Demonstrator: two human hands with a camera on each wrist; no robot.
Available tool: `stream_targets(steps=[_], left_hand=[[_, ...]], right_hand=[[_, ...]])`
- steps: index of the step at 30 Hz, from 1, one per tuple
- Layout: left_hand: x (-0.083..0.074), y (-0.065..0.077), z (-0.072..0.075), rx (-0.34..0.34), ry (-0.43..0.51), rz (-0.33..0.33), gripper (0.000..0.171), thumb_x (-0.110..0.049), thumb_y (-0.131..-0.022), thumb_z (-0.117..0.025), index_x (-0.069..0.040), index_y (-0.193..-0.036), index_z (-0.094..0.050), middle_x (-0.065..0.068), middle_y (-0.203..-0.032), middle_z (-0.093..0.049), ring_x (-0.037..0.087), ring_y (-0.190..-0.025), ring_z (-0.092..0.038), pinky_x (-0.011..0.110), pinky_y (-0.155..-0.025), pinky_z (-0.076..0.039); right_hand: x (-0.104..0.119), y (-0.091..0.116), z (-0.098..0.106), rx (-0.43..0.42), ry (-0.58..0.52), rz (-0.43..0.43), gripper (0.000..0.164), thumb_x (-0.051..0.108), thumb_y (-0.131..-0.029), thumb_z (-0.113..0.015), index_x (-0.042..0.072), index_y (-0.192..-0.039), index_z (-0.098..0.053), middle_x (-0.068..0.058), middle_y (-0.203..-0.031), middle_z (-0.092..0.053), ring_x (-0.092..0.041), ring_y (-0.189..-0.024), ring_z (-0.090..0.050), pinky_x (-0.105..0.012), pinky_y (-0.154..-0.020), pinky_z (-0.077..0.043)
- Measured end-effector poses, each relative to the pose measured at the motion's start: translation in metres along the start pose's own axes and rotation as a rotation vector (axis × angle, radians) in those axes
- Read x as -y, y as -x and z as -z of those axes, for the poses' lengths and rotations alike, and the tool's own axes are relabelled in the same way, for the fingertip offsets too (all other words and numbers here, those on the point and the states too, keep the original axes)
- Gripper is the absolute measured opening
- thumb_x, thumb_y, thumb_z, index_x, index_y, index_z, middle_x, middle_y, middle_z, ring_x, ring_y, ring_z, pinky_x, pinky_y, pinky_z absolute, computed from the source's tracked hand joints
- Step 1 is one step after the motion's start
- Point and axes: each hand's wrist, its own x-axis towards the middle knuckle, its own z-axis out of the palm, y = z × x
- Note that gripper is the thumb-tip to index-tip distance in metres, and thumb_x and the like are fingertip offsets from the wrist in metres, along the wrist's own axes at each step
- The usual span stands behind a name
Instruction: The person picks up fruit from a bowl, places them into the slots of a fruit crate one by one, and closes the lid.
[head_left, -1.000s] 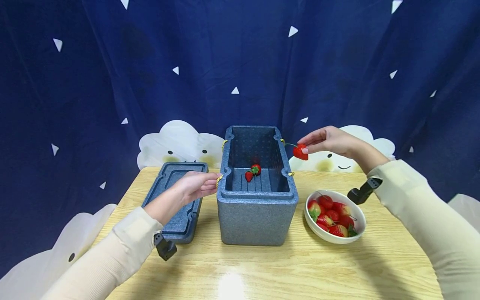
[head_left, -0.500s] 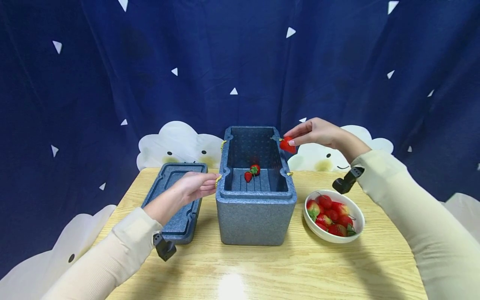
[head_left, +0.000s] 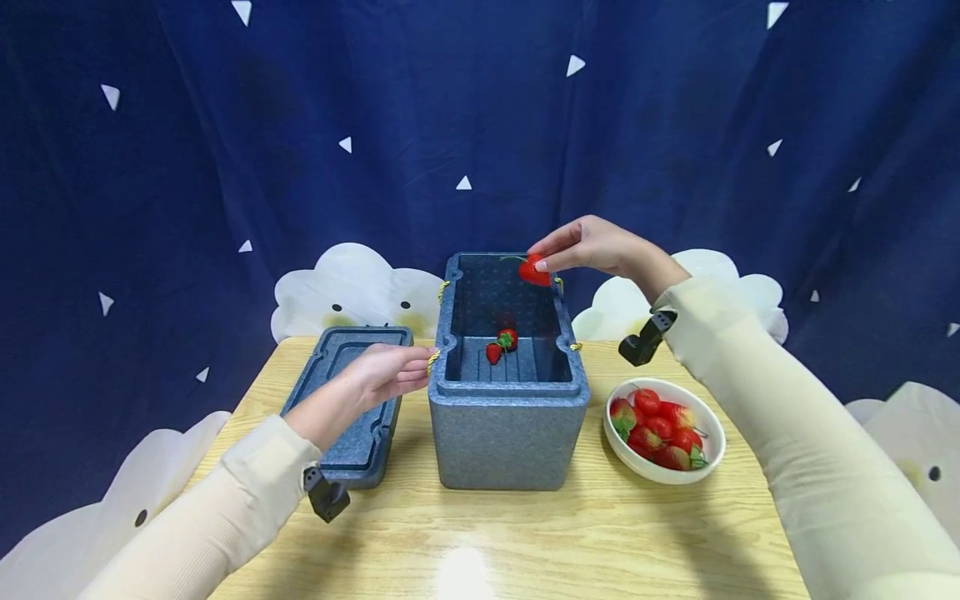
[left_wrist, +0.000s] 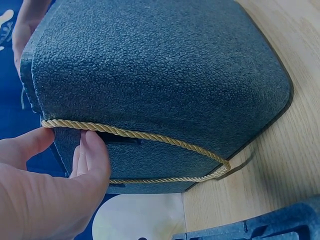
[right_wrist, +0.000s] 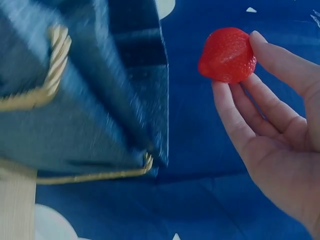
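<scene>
My right hand pinches a red strawberry with a thin green stem between thumb and fingertips, above the far right part of a grey-blue foam box. In the right wrist view the strawberry shows up close, the thumb on one side and the fingers on the other. Two strawberries lie on the box floor. My left hand rests at the left side of the box, fingers fairly straight, its fingertips by the yellow rope handle just below the rim.
Right of the box stands a white bowl with several strawberries. Flat on the table left of the box lies its foam lid, partly hidden by my left arm. A dark blue curtain with white cloud shapes hangs behind the table.
My right hand has carried the strawberry leftward and up, from right of the box to over its opening. My left hand has kept its place at the box side.
</scene>
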Motion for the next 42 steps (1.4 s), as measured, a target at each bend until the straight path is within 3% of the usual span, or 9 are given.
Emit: stream_targets(steps=[6,14,22,28,37,42], left_hand=[[-0.001,0.001,0.002,0.001,-0.001,0.007,0.056,-0.015,-0.097,-0.055,0.004,-0.144,-0.033,0.021,-0.145,-0.044,0.021,-0.121,-0.056,0.035,-0.111,-0.045],[-0.002,0.002,0.004,-0.008,-0.007,0.008,0.054,-0.015,-0.096,-0.057,0.004,-0.142,-0.037,0.021,-0.143,-0.047,0.011,-0.099,-0.063,0.034,-0.110,-0.046],[-0.002,0.004,0.004,-0.009,-0.002,0.008,0.056,-0.015,-0.096,-0.055,0.004,-0.144,-0.033,0.022,-0.145,-0.045,0.022,-0.122,-0.056,0.035,-0.111,-0.044],[-0.001,0.005,0.002,-0.016,0.001,0.006,0.054,-0.014,-0.095,-0.056,0.005,-0.142,-0.037,0.022,-0.143,-0.047,0.013,-0.100,-0.064,0.035,-0.110,-0.046],[-0.001,0.005,0.002,-0.017,-0.001,0.006,0.052,-0.014,-0.095,-0.058,0.005,-0.140,-0.040,0.021,-0.139,-0.052,0.009,-0.090,-0.065,0.035,-0.110,-0.046],[0.000,0.005,0.002,-0.018,0.008,0.001,0.050,-0.013,-0.095,-0.057,0.006,-0.138,-0.042,0.016,-0.128,-0.060,0.007,-0.084,-0.066,0.036,-0.110,-0.046]], right_hand=[[0.016,-0.009,-0.010,-0.008,-0.076,0.044,0.038,0.020,-0.086,-0.071,0.006,-0.121,-0.066,-0.008,-0.115,-0.070,-0.026,-0.113,-0.056,-0.055,-0.114,-0.037],[0.031,-0.020,-0.020,-0.041,-0.138,0.092,0.040,0.022,-0.087,-0.070,0.007,-0.123,-0.064,-0.005,-0.115,-0.071,-0.024,-0.113,-0.059,-0.047,-0.112,-0.042],[0.031,-0.034,-0.027,-0.055,-0.183,0.051,0.044,0.024,-0.085,-0.072,0.009,-0.126,-0.063,-0.009,-0.125,-0.066,-0.021,-0.115,-0.059,-0.042,-0.111,-0.044],[0.029,-0.041,-0.029,-0.041,-0.273,0.025,0.044,0.019,-0.087,-0.071,0.005,-0.128,-0.060,-0.010,-0.125,-0.066,-0.023,-0.118,-0.060,-0.040,-0.113,-0.043],[0.024,-0.051,-0.027,-0.015,-0.159,-0.055,0.043,0.021,-0.087,-0.071,0.006,-0.126,-0.062,-0.014,-0.128,-0.062,-0.026,-0.118,-0.058,-0.043,-0.114,-0.042],[0.023,-0.055,-0.028,-0.005,-0.064,-0.085,0.042,0.023,-0.086,-0.072,0.005,-0.123,-0.064,-0.015,-0.125,-0.064,-0.027,-0.117,-0.057,-0.049,-0.115,-0.039]])
